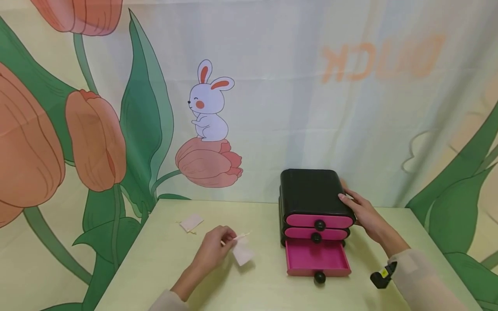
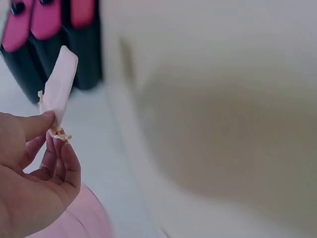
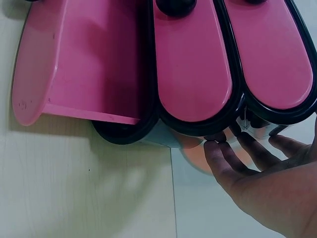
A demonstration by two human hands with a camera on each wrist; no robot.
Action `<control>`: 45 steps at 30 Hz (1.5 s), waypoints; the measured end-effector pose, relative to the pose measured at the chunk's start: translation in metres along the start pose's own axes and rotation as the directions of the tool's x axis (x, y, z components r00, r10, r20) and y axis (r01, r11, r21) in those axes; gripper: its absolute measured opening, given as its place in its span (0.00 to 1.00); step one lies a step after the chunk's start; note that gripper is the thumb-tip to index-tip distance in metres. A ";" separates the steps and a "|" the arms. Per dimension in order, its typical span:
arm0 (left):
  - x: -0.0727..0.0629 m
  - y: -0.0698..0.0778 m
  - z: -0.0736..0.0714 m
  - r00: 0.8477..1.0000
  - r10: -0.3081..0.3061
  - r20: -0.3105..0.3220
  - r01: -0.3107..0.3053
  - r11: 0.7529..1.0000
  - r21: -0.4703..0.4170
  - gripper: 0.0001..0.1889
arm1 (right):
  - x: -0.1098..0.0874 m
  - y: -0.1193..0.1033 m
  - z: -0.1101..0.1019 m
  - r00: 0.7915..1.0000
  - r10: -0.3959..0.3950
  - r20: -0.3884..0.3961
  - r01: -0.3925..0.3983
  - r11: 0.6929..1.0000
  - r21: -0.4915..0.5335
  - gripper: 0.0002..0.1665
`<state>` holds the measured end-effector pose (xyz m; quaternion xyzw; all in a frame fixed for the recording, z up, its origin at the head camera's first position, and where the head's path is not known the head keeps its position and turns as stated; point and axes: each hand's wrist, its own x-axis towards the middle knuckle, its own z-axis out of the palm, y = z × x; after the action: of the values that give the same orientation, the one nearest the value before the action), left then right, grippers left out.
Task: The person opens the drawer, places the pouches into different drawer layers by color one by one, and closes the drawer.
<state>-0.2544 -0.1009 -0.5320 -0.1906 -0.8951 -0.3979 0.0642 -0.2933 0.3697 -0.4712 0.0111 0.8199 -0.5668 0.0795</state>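
My left hand (image 1: 216, 247) pinches a small white drawstring pouch (image 1: 243, 252) by its gathered end, between thumb and fingers; the pouch (image 2: 60, 82) hangs just above the table, with yellowish cords at its neck. To the right stands a black cabinet (image 1: 313, 190) with pink drawers. Its bottom drawer (image 1: 318, 255) is pulled out, and nothing shows inside; the upper two are closed. My right hand (image 1: 363, 214) rests against the cabinet's right side, thumb near the top edge. In the right wrist view the fingertips (image 3: 213, 148) touch the black side.
A second white pouch (image 1: 191, 222) with yellow cords lies flat on the table, left of my left hand. The pale table (image 1: 155, 268) ends at a printed curtain (image 1: 264, 108) with tulips and a rabbit. A small black-and-yellow device (image 1: 383, 274) sits at my right wrist.
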 end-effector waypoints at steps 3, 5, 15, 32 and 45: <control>0.014 0.033 0.020 0.996 0.072 0.053 -0.070 0.997 -0.037 0.03 | 0.000 0.000 0.000 1.000 0.005 0.003 -0.005 1.000 0.008 0.56; 0.021 0.052 0.034 0.991 0.098 0.093 -0.093 0.994 -0.050 0.02 | 0.000 0.000 0.001 1.000 0.001 0.006 -0.001 1.000 0.009 0.56; 0.043 0.094 0.096 0.969 0.204 0.139 -0.222 0.967 0.127 0.04 | 0.002 -0.001 0.004 1.000 0.001 -0.001 -0.001 1.000 0.007 0.56; 0.040 0.089 0.121 0.951 0.229 0.210 -0.272 0.940 0.207 0.06 | 0.002 0.004 0.002 1.000 0.006 -0.013 -0.006 1.000 -0.001 0.56; 0.032 -0.002 0.020 0.991 0.014 0.131 -0.036 0.986 0.165 0.12 | 0.000 0.002 0.000 1.000 -0.006 -0.017 0.006 1.000 0.002 0.55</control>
<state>-0.2837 -0.0779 -0.5386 -0.2210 -0.9251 -0.3077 0.0269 -0.2930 0.3705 -0.4728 0.0138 0.8201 -0.5677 0.0709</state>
